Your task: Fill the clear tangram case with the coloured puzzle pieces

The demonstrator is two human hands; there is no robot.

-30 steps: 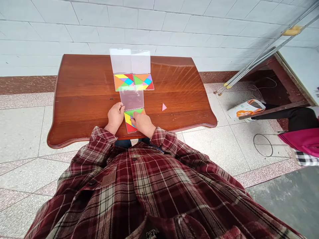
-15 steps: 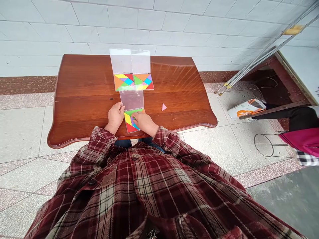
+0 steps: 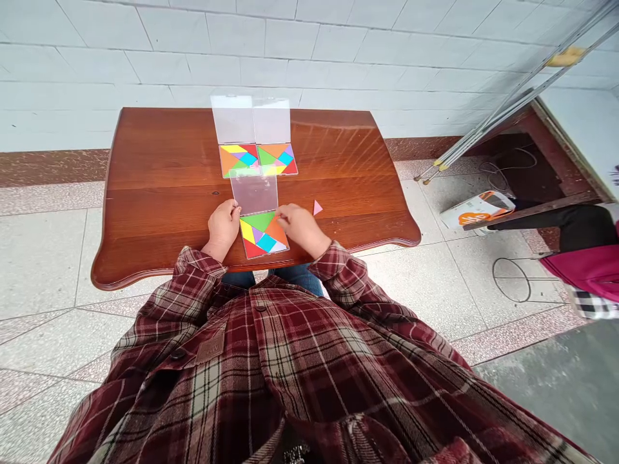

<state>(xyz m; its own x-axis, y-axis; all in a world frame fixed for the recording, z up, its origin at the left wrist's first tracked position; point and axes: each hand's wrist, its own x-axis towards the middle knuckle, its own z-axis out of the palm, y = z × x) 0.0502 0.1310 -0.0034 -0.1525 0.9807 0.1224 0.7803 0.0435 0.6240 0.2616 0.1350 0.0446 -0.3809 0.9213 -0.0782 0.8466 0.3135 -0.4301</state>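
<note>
In the head view, an open clear tangram case lies near the table's front edge, its clear lid tilted up. Green, yellow, red, purple, blue and orange pieces fill most of its tray; a pale patch shows at the lower right corner. My left hand pinches the case's left side by the lid's lower corner. Above the orange piece on the right side is my right hand, fingers curled together, with no piece visible in them. A small pink triangle lies on the table, right of that hand.
Two more open tangram cases stand side by side behind, lids upright. They rest on the brown wooden table by a tiled wall. To the right are crutches, a carton and part of a seated person.
My right hand has lifted off the tray's middle and moved right, uncovering the purple and blue pieces and the pale corner. My left hand stays at the case's left side.
</note>
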